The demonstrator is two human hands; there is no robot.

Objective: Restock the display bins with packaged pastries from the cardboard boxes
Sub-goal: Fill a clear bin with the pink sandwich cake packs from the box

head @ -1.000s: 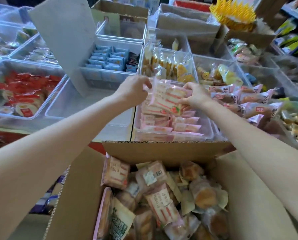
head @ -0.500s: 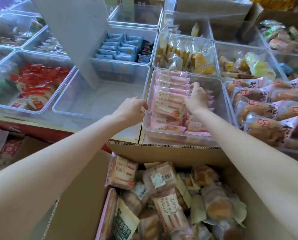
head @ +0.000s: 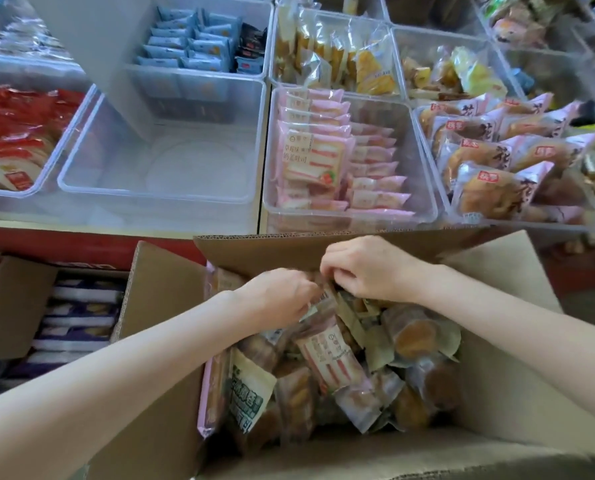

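Both hands down inside the open brown cardboard box [head: 171, 306] at near centre, meeting at its far end. Left hand [head: 282, 299] with fingers curled around the top of a clear-and-pink pastry packet [head: 323, 306] standing among the heap. Right hand [head: 365, 268] just beside it, knuckles up, fingertips pinching the same cluster of wrappers; cannot tell exactly which packet. Box filled with mixed packaged pastries: a pink-striped sandwich-cake packet [head: 330, 358] lying tilted in the middle, round golden cakes in clear wrap [head: 413, 337] to the right, a green-labelled bag [head: 247, 393] at near left.

On the tabletop beyond the box, a row of clear plastic display bins. Directly far of the box, a bin [head: 424, 168] partly filled with pink sandwich-cake packets [head: 313, 157] stacked in rows toward its left side. Left of it, a clear bin [head: 164, 195] with only a bare bottom showing. Further left, a bin of red-wrapped cakes [head: 15, 133]. Right, large pink-edged bread packets [head: 490, 157]. Far row: blue packets [head: 192, 43] and yellow pastries [head: 337, 57]. Second cardboard box [head: 12, 306] at near left, holding purple-and-white packs [head: 81, 320].
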